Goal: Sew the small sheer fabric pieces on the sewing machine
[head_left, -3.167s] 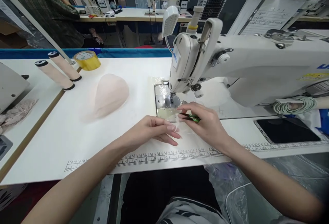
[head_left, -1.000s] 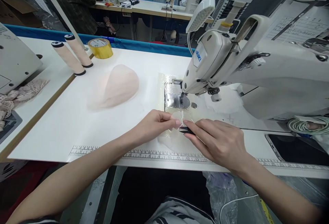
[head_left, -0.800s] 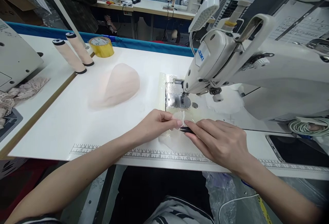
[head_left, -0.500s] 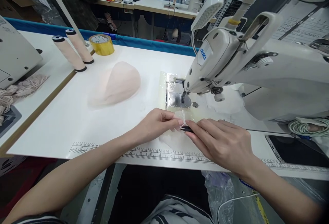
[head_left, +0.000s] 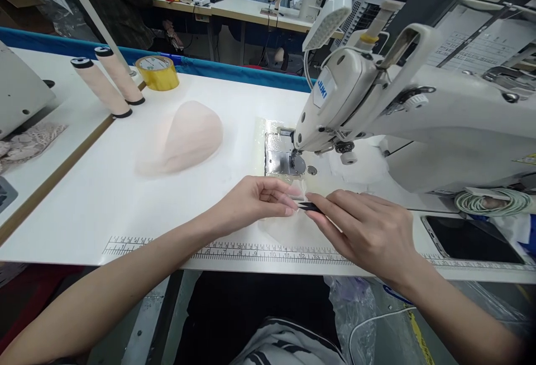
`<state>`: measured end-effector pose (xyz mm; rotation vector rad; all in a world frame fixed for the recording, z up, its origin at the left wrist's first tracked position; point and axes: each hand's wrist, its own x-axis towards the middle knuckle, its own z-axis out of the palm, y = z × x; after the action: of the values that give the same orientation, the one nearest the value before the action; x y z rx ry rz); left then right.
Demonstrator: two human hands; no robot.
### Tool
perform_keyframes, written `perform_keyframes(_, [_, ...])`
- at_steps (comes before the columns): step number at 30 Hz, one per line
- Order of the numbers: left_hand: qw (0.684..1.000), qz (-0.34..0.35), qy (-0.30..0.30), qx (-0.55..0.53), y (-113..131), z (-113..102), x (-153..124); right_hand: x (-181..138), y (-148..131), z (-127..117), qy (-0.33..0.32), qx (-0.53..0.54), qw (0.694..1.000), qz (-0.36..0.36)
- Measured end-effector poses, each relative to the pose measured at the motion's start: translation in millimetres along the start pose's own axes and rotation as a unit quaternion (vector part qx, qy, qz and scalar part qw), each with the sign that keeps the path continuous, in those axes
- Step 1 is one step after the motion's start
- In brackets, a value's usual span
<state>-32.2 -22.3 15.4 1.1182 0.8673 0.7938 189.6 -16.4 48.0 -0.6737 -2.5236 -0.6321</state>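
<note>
In the head view my left hand [head_left: 257,202] pinches the edge of a sheer pale fabric piece [head_left: 285,228] just in front of the sewing machine's needle plate [head_left: 278,161]. My right hand [head_left: 364,222] is closed round small black thread snips [head_left: 309,206], their pointed tips aimed left at the cloth by my left fingertips. Part of the snips is hidden in my palm. The sewing machine [head_left: 335,97] stands right behind both hands. Another sheer pink fabric piece [head_left: 195,136] lies flat on the white table, left of the needle plate.
Two pale thread cones [head_left: 103,89] and a yellow tape roll [head_left: 157,73] stand at the back left. A phone [head_left: 473,239] and a coiled green cord [head_left: 492,202] lie at the right. A printed ruler [head_left: 268,253] runs along the front edge. A person [head_left: 113,8] is beyond the table.
My left fingers have spread a little more over the fabric, and the snips' tips now show apart at its edge. The whole view has shifted slightly.
</note>
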Motion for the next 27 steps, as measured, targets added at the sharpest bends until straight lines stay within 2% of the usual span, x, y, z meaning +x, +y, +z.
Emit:
perform_keyframes(9, [1.000, -0.016, 0.016, -0.009, 0, 1, 1, -8, -2, 3, 0.016, 0.022, 0.999, 0.030])
perform_keyframes(27, [0.999, -0.019, 0.026, 0.026, 1, 1, 0, -10, -4, 4, 0.003, 0.040, 0.999, 0.023])
